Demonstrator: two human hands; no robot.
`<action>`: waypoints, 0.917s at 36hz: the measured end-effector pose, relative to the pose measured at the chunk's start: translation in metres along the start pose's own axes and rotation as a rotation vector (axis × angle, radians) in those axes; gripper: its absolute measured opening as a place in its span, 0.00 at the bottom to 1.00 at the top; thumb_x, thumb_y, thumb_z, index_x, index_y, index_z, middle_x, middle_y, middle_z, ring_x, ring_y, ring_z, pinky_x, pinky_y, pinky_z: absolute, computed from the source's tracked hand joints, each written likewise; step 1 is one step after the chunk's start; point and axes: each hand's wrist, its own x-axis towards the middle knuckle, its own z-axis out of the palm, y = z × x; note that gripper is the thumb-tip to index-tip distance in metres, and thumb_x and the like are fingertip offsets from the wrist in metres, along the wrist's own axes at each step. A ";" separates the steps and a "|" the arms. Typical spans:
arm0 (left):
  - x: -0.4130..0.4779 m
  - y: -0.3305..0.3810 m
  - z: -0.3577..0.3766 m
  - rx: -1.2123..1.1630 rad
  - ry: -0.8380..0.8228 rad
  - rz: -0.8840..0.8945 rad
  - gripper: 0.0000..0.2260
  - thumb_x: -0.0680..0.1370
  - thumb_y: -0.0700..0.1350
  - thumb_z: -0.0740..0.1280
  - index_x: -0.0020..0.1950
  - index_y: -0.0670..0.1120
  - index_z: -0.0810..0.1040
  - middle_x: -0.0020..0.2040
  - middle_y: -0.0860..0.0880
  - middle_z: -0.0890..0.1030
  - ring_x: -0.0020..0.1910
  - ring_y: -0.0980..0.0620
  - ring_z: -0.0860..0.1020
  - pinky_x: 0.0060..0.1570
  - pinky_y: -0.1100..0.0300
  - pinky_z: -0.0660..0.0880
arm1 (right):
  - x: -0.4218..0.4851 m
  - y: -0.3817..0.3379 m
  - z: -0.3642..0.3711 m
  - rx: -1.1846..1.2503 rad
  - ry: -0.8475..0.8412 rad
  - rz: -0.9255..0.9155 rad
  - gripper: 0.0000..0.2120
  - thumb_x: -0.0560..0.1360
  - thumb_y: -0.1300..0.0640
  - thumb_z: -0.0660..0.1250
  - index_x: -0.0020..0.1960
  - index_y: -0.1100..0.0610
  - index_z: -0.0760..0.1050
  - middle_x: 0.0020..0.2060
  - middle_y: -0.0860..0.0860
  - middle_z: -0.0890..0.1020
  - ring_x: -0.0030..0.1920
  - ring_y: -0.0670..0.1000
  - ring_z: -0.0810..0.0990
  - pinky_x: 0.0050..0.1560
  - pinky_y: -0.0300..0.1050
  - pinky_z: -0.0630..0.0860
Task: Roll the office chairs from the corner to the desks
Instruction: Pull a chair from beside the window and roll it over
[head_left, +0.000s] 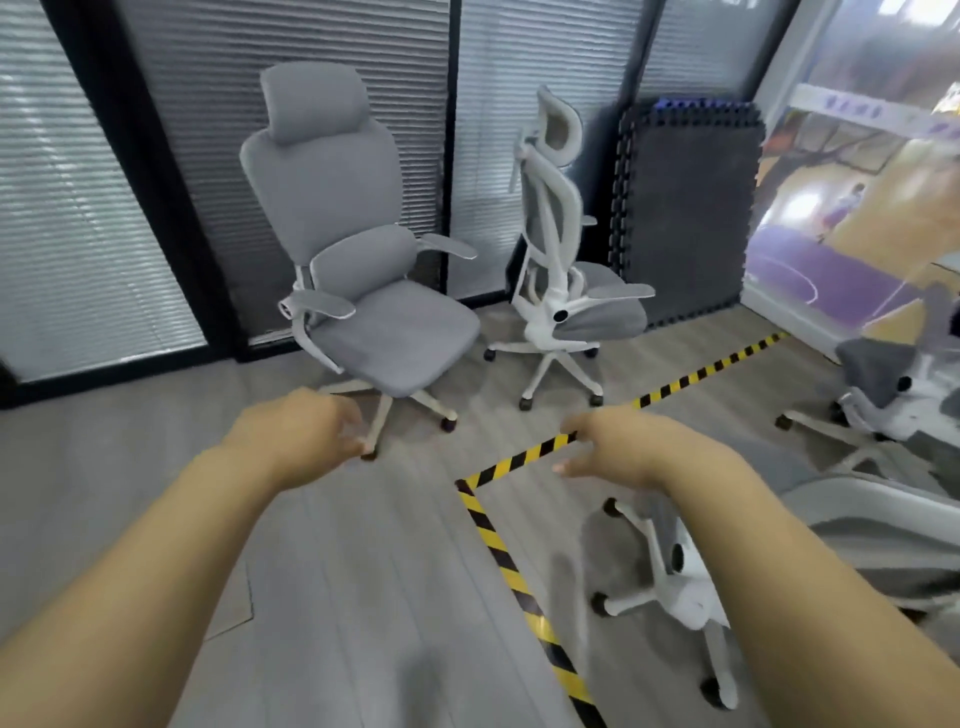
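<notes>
Left hand (304, 428): stretched forward, fingers loosely curled, empty.
Right hand (618, 449): likewise, empty, well apart from left hand.
Grey chair (363, 291): upright by blinds (78, 234), beyond left hand, untouched.
Mesh chair (558, 249): side-on, just beside mats (685, 208).
Tape (519, 571): yellow-black, on floor below right hand.

Facing chair (358, 291) at 11 o'clock before the blinds (104, 208); side-on chair (563, 270) just right of it at 12, floor mats (685, 208) leaning on the wall behind that at 1. Floor tape (519, 457) runs from 5 o'clock up to a corner near centre, then off toward 2. A third chair (872, 384) sits at 3 and a fourth chair's base (675, 577) at 4, both right of the tape; left hand (296, 431) and right hand (623, 447) hover apart at centre.
</notes>
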 end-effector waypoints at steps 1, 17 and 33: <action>0.005 -0.011 -0.001 -0.003 0.009 -0.014 0.16 0.74 0.63 0.63 0.58 0.59 0.74 0.56 0.54 0.78 0.54 0.49 0.76 0.50 0.55 0.74 | 0.011 -0.009 -0.003 -0.007 -0.004 -0.012 0.29 0.73 0.39 0.65 0.71 0.47 0.64 0.66 0.49 0.72 0.64 0.53 0.71 0.60 0.50 0.71; 0.134 -0.167 -0.054 -0.078 0.063 -0.268 0.19 0.74 0.62 0.64 0.61 0.57 0.73 0.58 0.53 0.78 0.56 0.50 0.75 0.53 0.54 0.73 | 0.239 -0.144 -0.082 -0.161 -0.057 -0.257 0.30 0.73 0.38 0.64 0.71 0.49 0.64 0.65 0.51 0.74 0.63 0.54 0.73 0.60 0.51 0.72; 0.252 -0.361 -0.106 -0.132 0.043 -0.462 0.19 0.75 0.60 0.63 0.64 0.55 0.72 0.59 0.52 0.77 0.56 0.51 0.75 0.54 0.55 0.73 | 0.450 -0.345 -0.155 -0.273 -0.080 -0.455 0.31 0.72 0.38 0.66 0.71 0.49 0.64 0.65 0.50 0.74 0.63 0.54 0.73 0.62 0.52 0.71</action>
